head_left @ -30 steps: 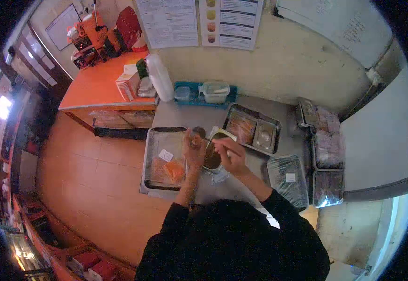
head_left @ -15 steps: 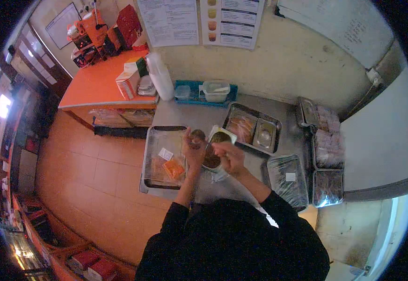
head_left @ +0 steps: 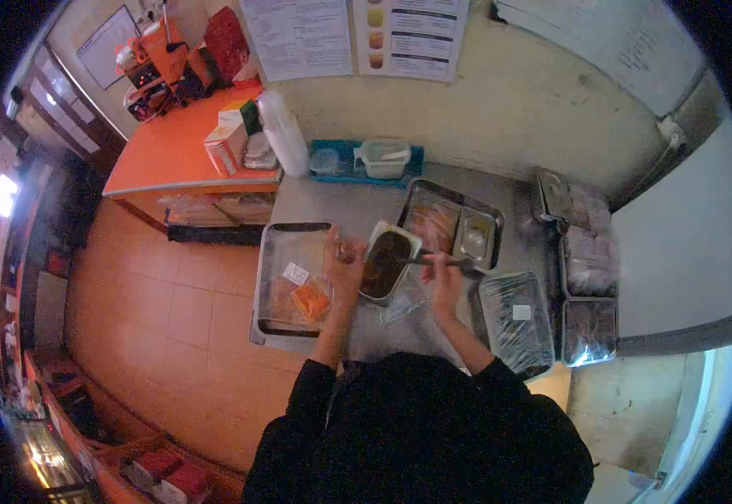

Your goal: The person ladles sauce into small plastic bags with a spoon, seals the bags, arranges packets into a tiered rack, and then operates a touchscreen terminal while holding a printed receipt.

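Observation:
A deep rectangular metal pan (head_left: 368, 290) of dark brown sauce (head_left: 387, 259) sits in front of me. To its left, my left hand (head_left: 345, 270) is raised, fingers curled around a small round cup (head_left: 346, 250) that is mostly hidden. On the pan's other side, my right hand (head_left: 444, 286) grips a dark-handled utensil (head_left: 429, 261), held roughly level, with one end over the pan's right rim. The kind of its tip cannot be made out. Below my left hand lies a metal tray (head_left: 262, 290) with an orange packet (head_left: 311, 301) and a white label.
Behind the pan is a metal tray (head_left: 498, 227) with wrapped food and a lidded steel container (head_left: 475, 238). A film-wrapped tray (head_left: 517, 336) and stacked trays (head_left: 588, 260) stand right. A blue tray (head_left: 345, 172) with plastic tubs and stacked cups (head_left: 282, 134) are by the wall.
My right hand has moved right, away from above the pan, and the utensil now lies level across its rim side. My left hand has shifted slightly; the cup shows less.

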### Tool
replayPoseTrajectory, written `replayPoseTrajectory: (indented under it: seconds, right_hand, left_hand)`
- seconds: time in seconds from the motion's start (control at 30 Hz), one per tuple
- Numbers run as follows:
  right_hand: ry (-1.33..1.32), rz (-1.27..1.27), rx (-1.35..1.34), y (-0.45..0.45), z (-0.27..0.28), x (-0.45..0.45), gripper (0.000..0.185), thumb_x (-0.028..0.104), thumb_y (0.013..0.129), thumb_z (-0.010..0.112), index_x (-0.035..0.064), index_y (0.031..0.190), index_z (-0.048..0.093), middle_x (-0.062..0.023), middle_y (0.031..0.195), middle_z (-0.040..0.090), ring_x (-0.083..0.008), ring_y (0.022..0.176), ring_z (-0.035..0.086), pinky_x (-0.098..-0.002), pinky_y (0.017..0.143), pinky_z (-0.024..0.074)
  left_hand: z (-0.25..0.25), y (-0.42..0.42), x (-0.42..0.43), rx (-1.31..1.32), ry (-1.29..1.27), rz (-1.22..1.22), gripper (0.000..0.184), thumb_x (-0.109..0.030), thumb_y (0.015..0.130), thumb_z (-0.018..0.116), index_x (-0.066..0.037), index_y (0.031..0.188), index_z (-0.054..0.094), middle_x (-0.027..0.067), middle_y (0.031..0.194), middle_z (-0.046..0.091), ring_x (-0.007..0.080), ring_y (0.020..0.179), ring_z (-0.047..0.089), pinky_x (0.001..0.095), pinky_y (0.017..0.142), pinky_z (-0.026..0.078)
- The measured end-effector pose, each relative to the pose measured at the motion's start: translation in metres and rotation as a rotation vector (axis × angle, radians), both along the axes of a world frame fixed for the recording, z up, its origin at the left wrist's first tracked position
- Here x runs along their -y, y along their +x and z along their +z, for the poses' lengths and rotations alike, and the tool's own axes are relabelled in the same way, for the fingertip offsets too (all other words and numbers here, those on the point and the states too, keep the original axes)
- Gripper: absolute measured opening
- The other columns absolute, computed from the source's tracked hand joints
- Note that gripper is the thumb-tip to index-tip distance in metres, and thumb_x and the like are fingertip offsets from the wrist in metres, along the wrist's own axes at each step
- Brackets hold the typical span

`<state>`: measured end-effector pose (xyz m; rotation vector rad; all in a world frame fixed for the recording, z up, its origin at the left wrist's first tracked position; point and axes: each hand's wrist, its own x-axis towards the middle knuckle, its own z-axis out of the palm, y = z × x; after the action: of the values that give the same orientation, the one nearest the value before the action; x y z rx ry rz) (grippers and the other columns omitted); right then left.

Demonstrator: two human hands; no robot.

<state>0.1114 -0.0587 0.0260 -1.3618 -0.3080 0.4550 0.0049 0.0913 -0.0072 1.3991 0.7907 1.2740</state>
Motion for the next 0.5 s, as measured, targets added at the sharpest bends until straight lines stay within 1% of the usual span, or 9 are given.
replayPoseTrajectory:
  seconds: [0.03,0.07,0.1,0.17,0.2,0.27,0.3,0.37,0.5]
  right_hand:
    - [-0.092,0.106,0.149,-0.005,-0.004,0.002,0.032,0.030,0.094,0.054,0.0005,0.090,0.067,-0.0047,0.069,0.062,-0.0128,0.063,0.058,-0.0275,0.059,0.0470]
    - [-0.153,0.232,0.253,-0.005,-0.010,0.003,0.032,0.030,0.095,0.053,0.0015,0.090,0.067,-0.0067,0.075,0.062,-0.0140,0.068,0.059,-0.0289,0.064,0.0480]
    - [-0.152,0.222,0.249,-0.008,-0.013,-0.001,0.032,0.030,0.095,0.053,0.0015,0.090,0.067,-0.0067,0.075,0.062,-0.0140,0.068,0.059,-0.0289,0.064,0.0480]
    - [-0.086,0.346,0.759,-0.014,-0.021,-0.009,0.028,0.027,0.095,0.052,0.0027,0.092,0.065,-0.0072,0.086,0.062,-0.0152,0.078,0.059,-0.0307,0.071,0.0477]
    - [-0.086,0.342,0.755,-0.015,-0.029,-0.005,0.028,0.027,0.095,0.052,0.0027,0.092,0.065,-0.0072,0.086,0.062,-0.0152,0.078,0.059,-0.0307,0.071,0.0477]
    - [-0.157,0.501,0.753,-0.013,-0.044,0.007,0.024,0.025,0.094,0.052,0.0025,0.094,0.061,-0.0093,0.091,0.060,-0.0203,0.085,0.059,-0.0335,0.077,0.0466]
    - [-0.155,0.504,0.755,-0.011,-0.043,0.008,0.024,0.025,0.094,0.052,0.0025,0.094,0.061,-0.0093,0.091,0.060,-0.0203,0.085,0.059,-0.0335,0.077,0.0466]
    - [-0.153,0.569,0.706,-0.009,-0.040,0.014,0.021,0.022,0.093,0.052,0.0024,0.096,0.058,-0.0112,0.090,0.059,-0.0273,0.085,0.059,-0.0355,0.080,0.0462]
    - [-0.100,0.510,0.784,-0.007,-0.016,0.001,0.021,0.021,0.094,0.051,0.0017,0.095,0.057,-0.0144,0.089,0.058,-0.0307,0.085,0.059,-0.0360,0.080,0.0461]
  left_hand:
    - [-0.005,0.001,-0.002,0.026,0.010,0.001,0.064,0.004,0.075,0.069,-0.003,0.132,0.043,0.0075,0.094,0.056,0.0118,0.079,0.057,0.0244,0.065,0.053]
    - [-0.011,0.001,-0.003,0.023,0.010,-0.011,0.064,0.004,0.075,0.069,-0.003,0.132,0.043,0.0075,0.094,0.056,0.0118,0.079,0.057,0.0244,0.065,0.053]
    - [-0.006,-0.001,-0.003,-0.077,0.058,0.002,0.064,0.004,0.075,0.069,-0.003,0.132,0.043,0.0073,0.095,0.055,0.0119,0.079,0.057,0.0241,0.065,0.053]
    - [0.003,-0.003,0.000,-0.181,0.107,0.013,0.064,0.004,0.075,0.069,-0.004,0.133,0.042,0.0070,0.096,0.055,0.0120,0.079,0.057,0.0239,0.065,0.053]
    - [0.005,-0.004,0.001,-0.156,0.065,-0.016,0.064,0.004,0.075,0.069,-0.003,0.132,0.043,0.0073,0.097,0.055,0.0123,0.079,0.057,0.0243,0.065,0.053]
    - [0.009,-0.003,0.000,-0.129,0.027,-0.041,0.063,0.004,0.074,0.070,-0.003,0.131,0.044,0.0075,0.098,0.054,0.0127,0.079,0.057,0.0247,0.064,0.053]
    - [0.009,-0.003,0.000,-0.120,0.091,-0.016,0.063,0.005,0.074,0.070,-0.003,0.131,0.044,0.0078,0.098,0.054,0.0131,0.079,0.057,0.0247,0.064,0.053]
    - [0.008,-0.003,0.001,-0.113,0.153,0.008,0.063,0.005,0.073,0.069,-0.003,0.131,0.045,0.0081,0.098,0.054,0.0136,0.080,0.057,0.0247,0.063,0.054]
    - [0.000,0.001,0.002,-0.127,0.103,0.007,0.062,0.006,0.073,0.069,-0.003,0.131,0.045,0.0074,0.097,0.054,0.0138,0.081,0.058,0.0233,0.065,0.053]
